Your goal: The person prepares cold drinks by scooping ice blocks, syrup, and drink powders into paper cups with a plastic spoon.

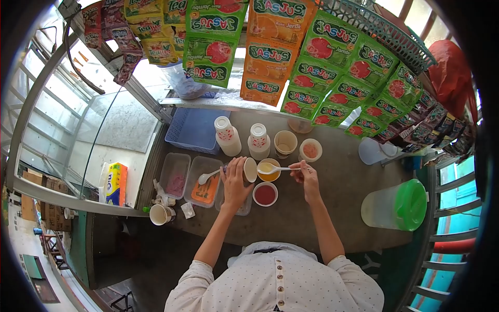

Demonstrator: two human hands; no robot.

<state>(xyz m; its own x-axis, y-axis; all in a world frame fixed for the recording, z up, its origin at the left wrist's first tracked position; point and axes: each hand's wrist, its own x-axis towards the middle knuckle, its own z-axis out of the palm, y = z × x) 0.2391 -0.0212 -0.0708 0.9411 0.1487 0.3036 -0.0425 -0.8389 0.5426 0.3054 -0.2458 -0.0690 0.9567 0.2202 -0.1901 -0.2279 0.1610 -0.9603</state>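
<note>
My left hand (235, 179) grips a paper cup (250, 169), tilted on its side with the mouth facing right. My right hand (305, 174) holds a white plastic spoon (275, 169) whose bowl hovers over a small bowl of yellow topping (269, 176), just beside the cup's mouth. A small bowl of red topping (265, 194) sits right below them on the brown counter (332, 208).
Clear trays (175, 179) with pink and orange fillings lie at left, one with a spoon (207, 177). Two lidded white bottles (227, 136), cups (285, 141) and a blue basket (193, 130) stand behind. A green-lidded jug (397, 205) is at right. Sachet strips (270, 47) hang overhead.
</note>
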